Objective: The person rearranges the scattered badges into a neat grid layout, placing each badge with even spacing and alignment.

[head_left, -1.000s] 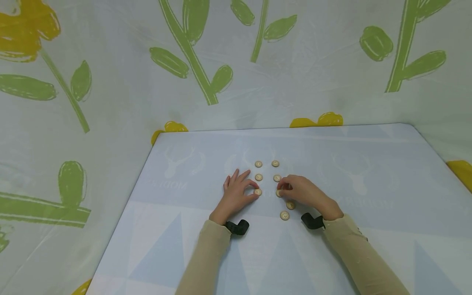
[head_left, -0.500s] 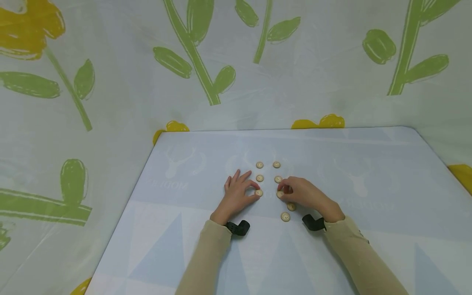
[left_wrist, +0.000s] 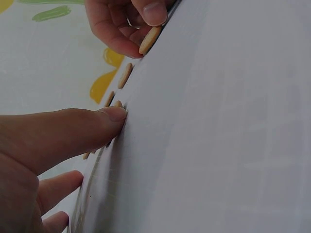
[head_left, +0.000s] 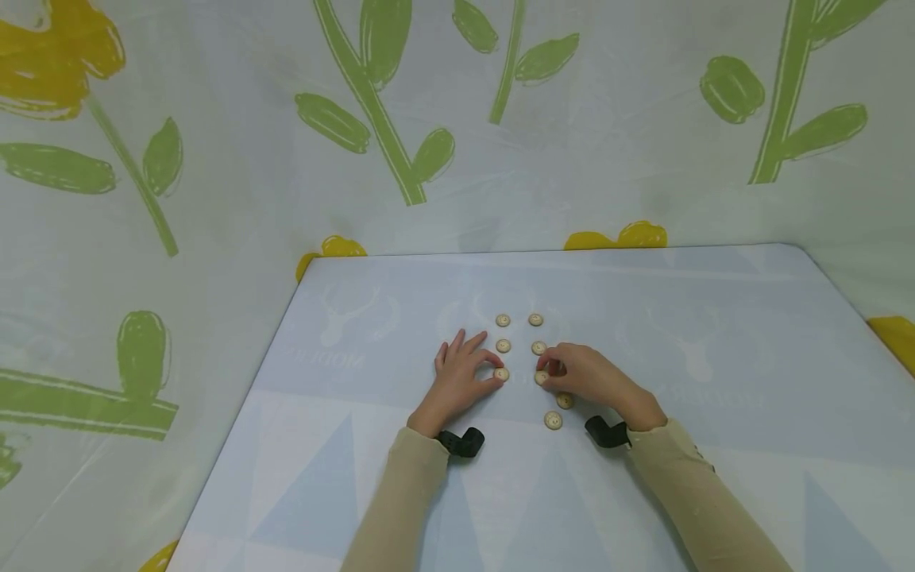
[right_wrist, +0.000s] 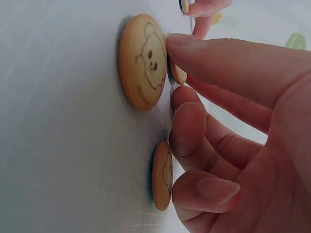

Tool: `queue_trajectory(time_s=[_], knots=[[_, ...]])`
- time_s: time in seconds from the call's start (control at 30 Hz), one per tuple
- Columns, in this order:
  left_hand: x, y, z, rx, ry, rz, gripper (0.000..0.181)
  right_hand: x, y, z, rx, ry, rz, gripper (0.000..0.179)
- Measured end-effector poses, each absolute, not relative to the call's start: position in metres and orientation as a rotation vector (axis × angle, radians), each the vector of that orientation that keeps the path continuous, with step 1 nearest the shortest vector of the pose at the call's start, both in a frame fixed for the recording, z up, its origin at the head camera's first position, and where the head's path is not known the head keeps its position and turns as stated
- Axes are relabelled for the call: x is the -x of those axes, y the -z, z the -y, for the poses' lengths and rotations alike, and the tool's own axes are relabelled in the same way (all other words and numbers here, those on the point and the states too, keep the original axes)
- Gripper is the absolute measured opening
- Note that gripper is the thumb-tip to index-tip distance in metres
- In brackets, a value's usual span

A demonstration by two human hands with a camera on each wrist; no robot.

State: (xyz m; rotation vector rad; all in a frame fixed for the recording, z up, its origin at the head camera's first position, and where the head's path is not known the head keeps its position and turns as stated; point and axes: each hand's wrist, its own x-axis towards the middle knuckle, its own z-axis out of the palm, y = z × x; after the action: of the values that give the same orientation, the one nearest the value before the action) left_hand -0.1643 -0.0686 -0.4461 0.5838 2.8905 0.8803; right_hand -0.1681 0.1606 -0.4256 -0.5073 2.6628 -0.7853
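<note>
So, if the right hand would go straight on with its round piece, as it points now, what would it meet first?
Going leftward and slightly forward, the right hand would probably first meet the round piece pinched by the left hand, or that hand itself; exact depth is unclear.

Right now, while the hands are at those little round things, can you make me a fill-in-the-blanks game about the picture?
1. Counting the ones at the fingers, the head view shows ___ round discs.
2. The left hand pinches a disc between its index finger and ___.
3. The wrist devices are coloured ___.
4. The big flower at the head view's top left is coloured ___.

Missing words: eight; thumb; black; yellow.
</note>
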Motion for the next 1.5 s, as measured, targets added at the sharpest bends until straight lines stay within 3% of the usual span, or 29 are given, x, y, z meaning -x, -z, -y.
queue_trajectory(time_s=[1.5], knots=[[0.1633,0.4444,0.0696,-0.592,-0.869,-2.899,0.015,0.1668,0.4242,-0.1617,0.517,0.783,-2.654,0.019]])
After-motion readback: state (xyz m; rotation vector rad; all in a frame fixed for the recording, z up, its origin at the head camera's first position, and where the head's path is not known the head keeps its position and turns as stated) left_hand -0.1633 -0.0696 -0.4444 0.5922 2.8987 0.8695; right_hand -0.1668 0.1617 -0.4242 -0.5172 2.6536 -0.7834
